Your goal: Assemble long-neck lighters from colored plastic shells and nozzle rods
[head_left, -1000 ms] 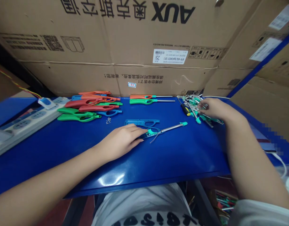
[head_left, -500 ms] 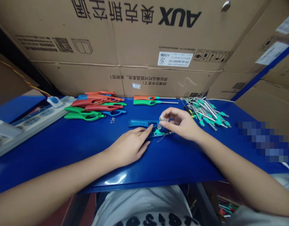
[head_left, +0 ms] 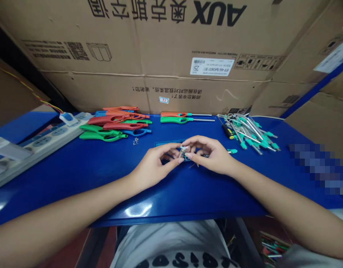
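A small clear cylinder with a pale top, like a lighter's fuel tank (head_left: 183, 152), is pinched between both hands. My left hand (head_left: 156, 163) is closed on it from the left, thumb and fingertips together. From the right, the fingertips of my right hand (head_left: 213, 154) close on the same piece. Below and behind the hands lies a blue lighter casing (head_left: 163, 143), mostly hidden by them. Thin wires show under my right hand, and a teal tip (head_left: 232, 151) sticks out past its far side.
Red, green, orange and blue lighter casings (head_left: 112, 119) are piled at the back left, near small screws (head_left: 136, 141). Two long-nosed lighters (head_left: 174, 120) lie at the back. Metal tubes with teal ends (head_left: 251, 130) and a screwdriver (head_left: 228, 132) are at right. A power strip (head_left: 45, 141) lies left.
My left hand has lifted from the blue casing and now grips the clear tank together with my right hand. The tank has moved slightly left.
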Demonstrator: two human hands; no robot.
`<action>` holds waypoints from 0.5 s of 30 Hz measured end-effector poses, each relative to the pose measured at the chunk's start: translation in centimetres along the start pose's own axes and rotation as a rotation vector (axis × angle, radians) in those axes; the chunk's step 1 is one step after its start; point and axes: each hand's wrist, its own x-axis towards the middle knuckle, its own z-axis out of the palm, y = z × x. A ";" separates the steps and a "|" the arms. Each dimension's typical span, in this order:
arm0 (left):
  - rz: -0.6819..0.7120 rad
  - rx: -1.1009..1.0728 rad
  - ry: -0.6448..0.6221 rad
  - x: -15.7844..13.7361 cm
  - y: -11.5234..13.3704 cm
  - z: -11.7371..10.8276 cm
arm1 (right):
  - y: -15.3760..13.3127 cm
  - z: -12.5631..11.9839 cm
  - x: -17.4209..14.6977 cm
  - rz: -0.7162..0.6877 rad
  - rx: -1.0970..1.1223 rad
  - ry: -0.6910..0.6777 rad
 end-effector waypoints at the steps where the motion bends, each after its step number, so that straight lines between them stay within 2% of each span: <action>1: 0.007 0.019 0.006 0.0 0.0 -0.1 | -0.1 -0.1 0.0 -0.011 -0.035 0.019; 9: 0.035 0.066 -0.023 0.1 -0.1 -0.3 | 0.0 -0.3 0.2 -0.167 -0.233 0.061; 15: -0.116 -0.098 0.005 0.3 -0.6 -0.3 | -0.5 -2.0 0.2 -0.187 -0.312 -0.070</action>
